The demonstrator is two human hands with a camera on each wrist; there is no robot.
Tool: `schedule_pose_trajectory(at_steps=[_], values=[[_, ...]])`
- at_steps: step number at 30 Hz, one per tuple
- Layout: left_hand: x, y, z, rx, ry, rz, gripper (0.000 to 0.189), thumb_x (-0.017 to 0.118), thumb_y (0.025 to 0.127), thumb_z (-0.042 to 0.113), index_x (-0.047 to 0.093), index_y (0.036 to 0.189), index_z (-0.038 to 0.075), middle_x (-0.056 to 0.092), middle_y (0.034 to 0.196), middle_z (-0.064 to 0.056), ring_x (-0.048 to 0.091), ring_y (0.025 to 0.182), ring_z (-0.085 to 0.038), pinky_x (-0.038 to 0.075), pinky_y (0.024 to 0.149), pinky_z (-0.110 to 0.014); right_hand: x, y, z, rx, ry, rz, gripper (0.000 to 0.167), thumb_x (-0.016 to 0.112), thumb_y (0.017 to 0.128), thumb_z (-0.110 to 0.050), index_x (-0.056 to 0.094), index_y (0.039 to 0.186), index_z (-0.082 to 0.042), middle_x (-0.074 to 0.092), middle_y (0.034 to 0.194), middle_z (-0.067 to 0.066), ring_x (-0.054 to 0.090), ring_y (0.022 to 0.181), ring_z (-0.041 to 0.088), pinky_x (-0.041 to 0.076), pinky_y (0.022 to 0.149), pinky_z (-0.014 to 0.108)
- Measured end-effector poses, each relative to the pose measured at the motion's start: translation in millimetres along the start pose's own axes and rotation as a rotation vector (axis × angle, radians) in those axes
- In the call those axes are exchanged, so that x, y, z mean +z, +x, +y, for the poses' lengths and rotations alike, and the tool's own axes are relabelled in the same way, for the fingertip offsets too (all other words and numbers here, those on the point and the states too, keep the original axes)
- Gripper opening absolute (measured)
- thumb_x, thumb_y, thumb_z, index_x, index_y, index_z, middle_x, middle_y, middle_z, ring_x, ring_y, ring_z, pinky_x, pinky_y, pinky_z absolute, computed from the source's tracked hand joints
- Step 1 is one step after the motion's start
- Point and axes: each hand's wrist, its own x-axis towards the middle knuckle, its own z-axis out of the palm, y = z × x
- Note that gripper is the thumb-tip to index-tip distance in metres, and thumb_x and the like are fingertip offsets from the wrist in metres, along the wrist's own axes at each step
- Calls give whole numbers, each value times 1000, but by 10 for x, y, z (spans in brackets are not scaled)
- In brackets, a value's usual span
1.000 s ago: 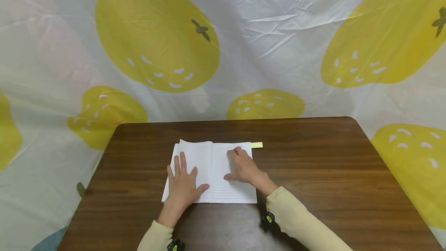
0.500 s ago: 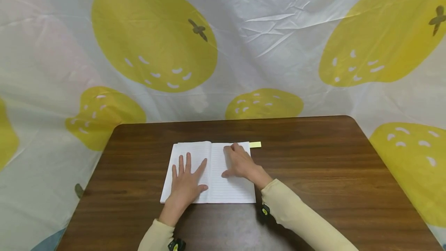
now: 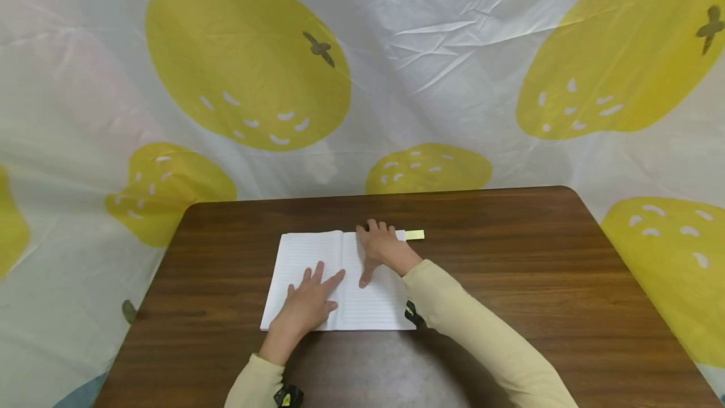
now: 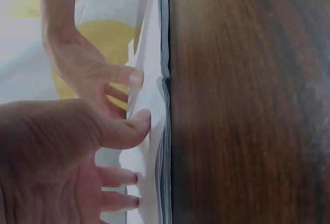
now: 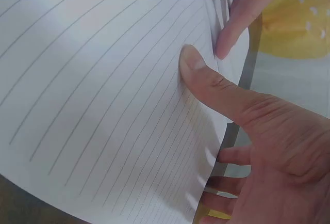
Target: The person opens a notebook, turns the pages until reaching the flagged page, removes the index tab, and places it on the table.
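Note:
An open notebook (image 3: 376, 307) with white lined pages lies flat on the brown wooden table. My left hand (image 3: 304, 306) rests on its left page, fingers spread, with the index fingertip close to the centre fold. Over the upper part of the right page is my right hand (image 3: 381, 249), its fingers spread toward the top edge and the thumb pointing down the page. In the right wrist view the right thumb (image 5: 198, 72) touches the lined paper. The left wrist view shows the left thumb (image 4: 131, 130) on the page near the notebook's lower edge.
A yellow sticky tab (image 3: 415, 235) juts from the notebook's upper right edge. The wooden table (image 3: 538, 282) extends on both sides. Behind it hangs a white curtain (image 3: 362, 106) printed with yellow fruit.
My right hand has slid up toward the top of the right page and its fingers have spread. The left hand has shifted toward the fold; the left page's raised top corner now lies flatter.

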Motion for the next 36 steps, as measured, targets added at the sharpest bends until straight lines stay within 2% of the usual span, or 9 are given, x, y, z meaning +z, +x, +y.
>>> schedule_pose_trajectory(at_steps=[3,7,15,21,26,30,36], values=[[-8,-7,4,-10,-16,-11,58,67,97,23,48,152,23,29,163,-26,29,147,-54,30,105,-79,-14,-2,2,16,5,-12,129,97,57,-53,30,159,-11,25,164,20,27,150,40,24,122,53],[-11,-7,9,-24,-18,-12,55,63,100,25,47,153,23,28,163,-26,29,146,-56,32,103,-79,4,-13,16,14,-13,9,128,96,57,-55,31,159,-12,28,163,20,31,148,40,27,121,53],[11,2,1,-39,-19,4,54,61,100,29,48,153,23,30,162,-28,31,145,-57,33,100,-81,62,-128,46,-48,-87,137,124,92,57,-64,39,154,-8,40,156,21,42,140,42,36,114,55],[14,1,-9,-32,-16,16,54,61,100,29,48,152,22,31,161,-29,32,144,-58,34,99,-81,126,-225,129,-55,-63,193,121,88,61,-67,40,153,-4,44,151,21,42,138,42,33,114,57],[24,-5,-6,-29,-26,22,54,61,101,28,48,153,22,31,161,-29,32,144,-58,33,99,-81,213,-290,236,-67,-71,263,113,83,70,-67,41,152,-3,47,146,24,41,137,44,30,115,61],[29,-5,-5,-31,-30,32,54,62,100,28,48,152,22,31,161,-29,32,144,-58,33,99,-81,292,-345,338,-95,-35,367,101,83,76,-59,44,149,0,52,139,26,47,130,46,37,110,60],[41,5,-18,-27,-32,38,54,61,100,27,49,152,21,32,161,-29,32,144,-57,32,99,-82,440,-445,473,-144,168,474,88,84,83,-32,40,150,4,56,126,31,58,111,46,48,96,56]])
